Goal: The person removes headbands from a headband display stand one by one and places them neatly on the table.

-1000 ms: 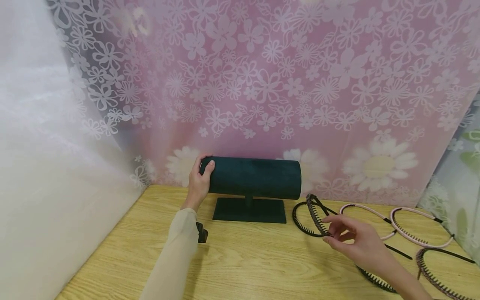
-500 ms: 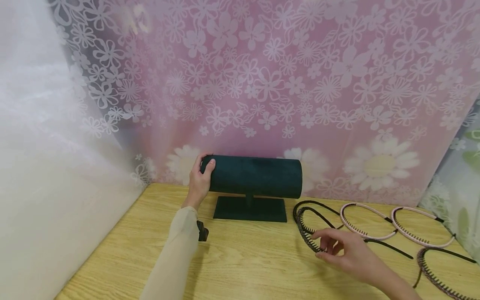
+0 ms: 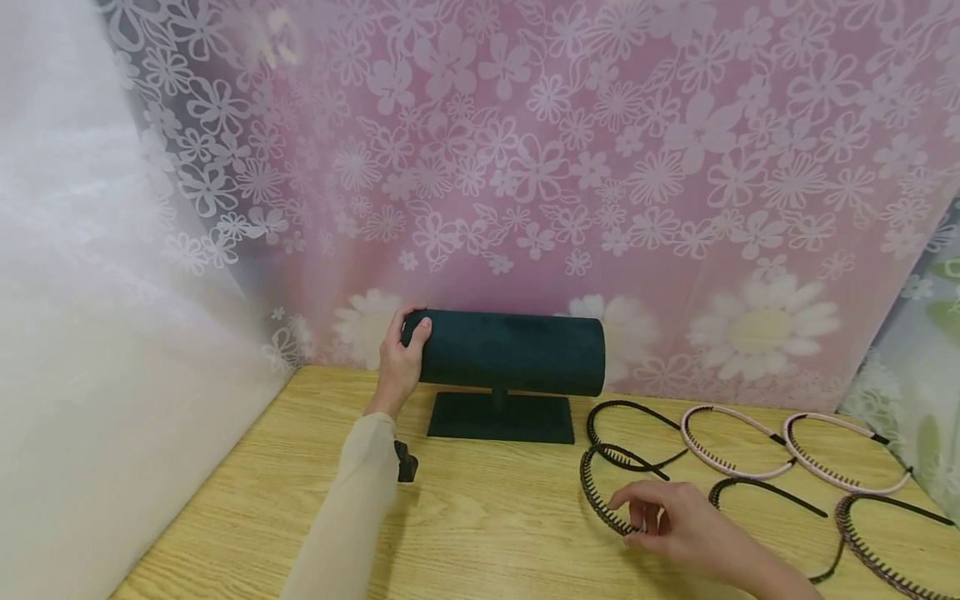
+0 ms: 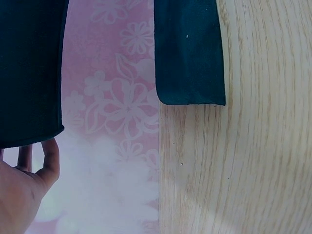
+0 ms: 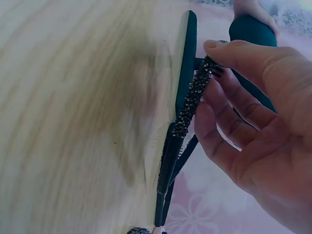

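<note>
My left hand (image 3: pixel 399 362) grips the left end of a dark green padded roll (image 3: pixel 517 352), the top of a T-shaped display stand with a flat base (image 3: pixel 465 417). In the left wrist view its fingers (image 4: pixel 50 163) reach round the roll's end. Lower right, my right hand (image 3: pixel 686 529) pinches a dark toothed headband (image 3: pixel 588 483) by its band between thumb and fingertips. Sparkly beads cover the outside of this headband (image 5: pixel 192 97) in the right wrist view. Its far end overlaps a black headband (image 3: pixel 592 425) lying behind it.
Two pink headbands (image 3: pixel 686 433) lie side by side at the back right of the wood-grain table (image 3: pixel 480 517). Nearer, a black headband (image 3: pixel 780 489) and a brownish beaded headband (image 3: pixel 847 533) lie on the table. A flowered pink curtain (image 3: pixel 510 167) hangs behind the stand.
My right hand has come nearer and slightly left with the beaded headband, which has tipped from steep to flatter. My left hand and the stand stay in place.
</note>
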A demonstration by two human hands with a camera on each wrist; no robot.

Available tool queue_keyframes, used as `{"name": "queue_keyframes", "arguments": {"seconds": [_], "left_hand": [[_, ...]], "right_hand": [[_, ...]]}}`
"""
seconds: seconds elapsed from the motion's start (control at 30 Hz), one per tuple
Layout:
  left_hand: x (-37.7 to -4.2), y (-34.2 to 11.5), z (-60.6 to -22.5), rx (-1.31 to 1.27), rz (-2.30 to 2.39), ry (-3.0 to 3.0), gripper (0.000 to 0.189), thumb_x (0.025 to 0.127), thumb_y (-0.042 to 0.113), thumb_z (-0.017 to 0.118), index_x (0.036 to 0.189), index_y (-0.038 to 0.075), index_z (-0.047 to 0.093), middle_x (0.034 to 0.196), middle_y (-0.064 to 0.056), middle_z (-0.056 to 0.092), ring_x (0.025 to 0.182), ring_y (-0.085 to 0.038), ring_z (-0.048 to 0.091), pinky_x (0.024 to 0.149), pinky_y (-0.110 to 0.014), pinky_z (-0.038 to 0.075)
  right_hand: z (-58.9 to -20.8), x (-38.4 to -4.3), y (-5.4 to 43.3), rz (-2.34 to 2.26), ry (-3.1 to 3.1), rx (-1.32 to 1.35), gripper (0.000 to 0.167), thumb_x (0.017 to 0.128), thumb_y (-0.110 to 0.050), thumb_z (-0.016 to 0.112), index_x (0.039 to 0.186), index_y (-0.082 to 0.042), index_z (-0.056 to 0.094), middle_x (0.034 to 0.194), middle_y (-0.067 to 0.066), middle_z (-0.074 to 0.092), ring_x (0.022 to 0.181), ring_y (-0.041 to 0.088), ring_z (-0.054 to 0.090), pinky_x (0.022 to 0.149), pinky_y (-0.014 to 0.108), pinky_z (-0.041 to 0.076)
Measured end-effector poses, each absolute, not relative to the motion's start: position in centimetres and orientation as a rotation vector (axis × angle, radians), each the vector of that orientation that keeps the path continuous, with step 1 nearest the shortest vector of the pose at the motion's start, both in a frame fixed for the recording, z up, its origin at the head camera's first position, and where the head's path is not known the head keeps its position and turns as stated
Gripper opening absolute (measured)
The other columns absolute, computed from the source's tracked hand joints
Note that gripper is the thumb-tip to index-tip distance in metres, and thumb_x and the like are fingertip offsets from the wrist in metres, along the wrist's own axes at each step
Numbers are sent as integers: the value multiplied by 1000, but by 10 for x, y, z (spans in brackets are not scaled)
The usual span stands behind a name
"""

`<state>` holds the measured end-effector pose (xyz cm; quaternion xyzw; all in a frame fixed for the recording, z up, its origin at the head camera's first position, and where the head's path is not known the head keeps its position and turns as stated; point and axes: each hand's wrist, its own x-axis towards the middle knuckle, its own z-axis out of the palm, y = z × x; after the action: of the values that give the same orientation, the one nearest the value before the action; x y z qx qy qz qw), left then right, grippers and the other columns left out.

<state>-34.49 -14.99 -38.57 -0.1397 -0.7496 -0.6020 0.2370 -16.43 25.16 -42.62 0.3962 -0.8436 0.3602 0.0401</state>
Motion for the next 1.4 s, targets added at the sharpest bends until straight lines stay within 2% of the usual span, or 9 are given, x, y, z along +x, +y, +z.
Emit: {"name": "queue_keyframes", "arguments": {"seconds": [0.2,0.4,0.7,1.0,1.4], "left_hand": [[-346,-150,-386,-373,-1635,-2057,47,105,39,56,146,17,52,150,-6,52,133,-28,50,116,-56,37],[-346,-149,-387,-377,-1602,-2051,50,104,46,55,143,15,53,150,-5,53,139,-21,47,117,-55,34],[-344,-149,-385,-372,-1607,-2057,52,104,48,55,144,15,53,149,-6,54,134,-23,50,114,-55,38],[-345,-149,-386,-390,-1605,-2045,50,104,45,55,143,14,53,149,-6,53,140,-21,46,120,-55,32],[-345,-149,-386,-394,-1602,-2039,51,104,46,54,143,14,54,149,-7,53,140,-19,46,120,-54,31]], "right_hand": [[-431,-163,250,1134,-2666,1252,31,84,-8,82,111,-14,70,80,-9,63,69,-8,51,56,19,47],[-431,-160,248,1221,-2836,1194,26,88,-11,78,113,-16,70,83,-14,60,71,-6,50,59,20,46],[-428,-160,249,1319,-3039,1068,25,90,-20,77,115,-17,72,83,-15,60,72,-3,52,61,22,46],[-436,-163,249,1171,-2911,1232,23,89,-13,78,111,-15,72,79,-17,59,69,-8,49,60,19,46],[-436,-167,251,1105,-2906,1144,24,88,-14,79,111,-12,72,80,-18,61,66,-8,50,58,20,47]]}}
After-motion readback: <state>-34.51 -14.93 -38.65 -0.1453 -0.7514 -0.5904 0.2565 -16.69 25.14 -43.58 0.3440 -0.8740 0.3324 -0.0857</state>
